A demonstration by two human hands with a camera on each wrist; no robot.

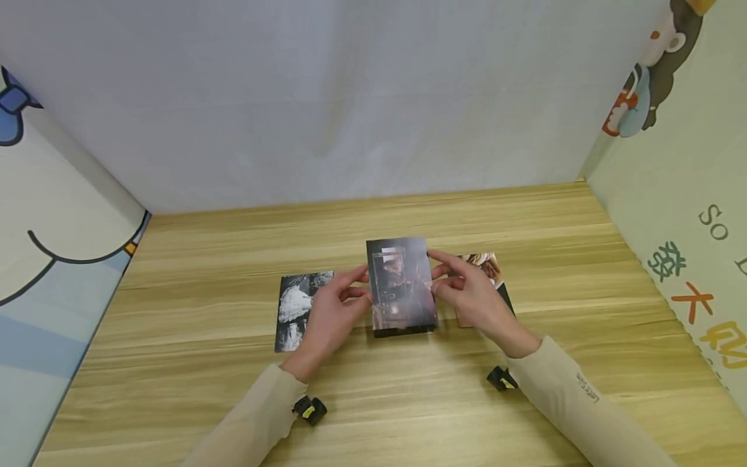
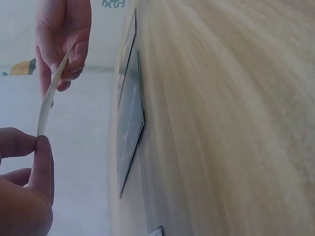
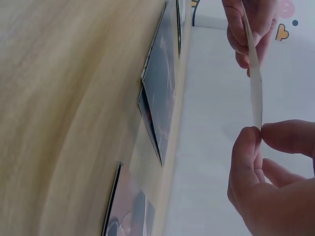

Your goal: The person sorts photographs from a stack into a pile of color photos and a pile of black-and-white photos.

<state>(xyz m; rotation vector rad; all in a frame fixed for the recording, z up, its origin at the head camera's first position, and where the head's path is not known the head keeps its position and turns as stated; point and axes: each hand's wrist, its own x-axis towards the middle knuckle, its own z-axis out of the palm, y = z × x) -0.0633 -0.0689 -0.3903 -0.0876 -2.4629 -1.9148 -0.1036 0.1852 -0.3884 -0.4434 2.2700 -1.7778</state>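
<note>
Between my two hands a dark photo card [image 1: 403, 282] is held up off the table. My left hand [image 1: 335, 308] pinches its left edge between thumb and fingers, and my right hand [image 1: 469, 295] pinches the right edge. Seen edge-on, the raised card [image 2: 53, 91] looks thin, pale and slightly bowed in the left wrist view. Below it a small stack of cards [image 3: 160, 83] lies on the table, its layers a little out of line in the right wrist view. The head view shows only a dark strip of that stack.
Left of the stack lies a black-and-white photo card [image 1: 292, 311], partly behind my left hand. Another photo card [image 1: 489, 264] lies on the right, mostly covered by my right hand. The wooden table [image 1: 233, 240] meets a pale backdrop [image 1: 350, 130] behind and printed side panels.
</note>
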